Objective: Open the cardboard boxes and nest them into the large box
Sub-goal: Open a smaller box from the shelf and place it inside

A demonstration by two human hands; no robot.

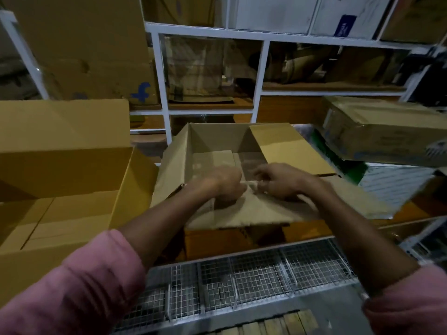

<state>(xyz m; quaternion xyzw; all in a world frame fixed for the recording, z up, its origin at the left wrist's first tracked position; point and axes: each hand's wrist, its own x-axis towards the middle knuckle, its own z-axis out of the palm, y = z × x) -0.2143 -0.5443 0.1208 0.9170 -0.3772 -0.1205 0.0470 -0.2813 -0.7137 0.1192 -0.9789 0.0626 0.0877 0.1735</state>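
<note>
An open brown cardboard box [212,139] sits in front of me at centre, flaps spread outward, its inside holding only taped bottom flaps. My left hand [226,183] and my right hand [278,181] meet at the box's near rim, both pinching the near flap [244,211] where a pale strip of tape shows between the fingers. A large open cardboard box [60,165] stands at the left, its tall back flap upright and its floor flaps showing.
A white metal rack [159,76] with more cartons rises behind. A printed carton [387,131] lies tilted at the right over a white panel [396,184]. A wire-mesh shelf [254,281] runs below my arms, with wooden slats [278,325] underneath.
</note>
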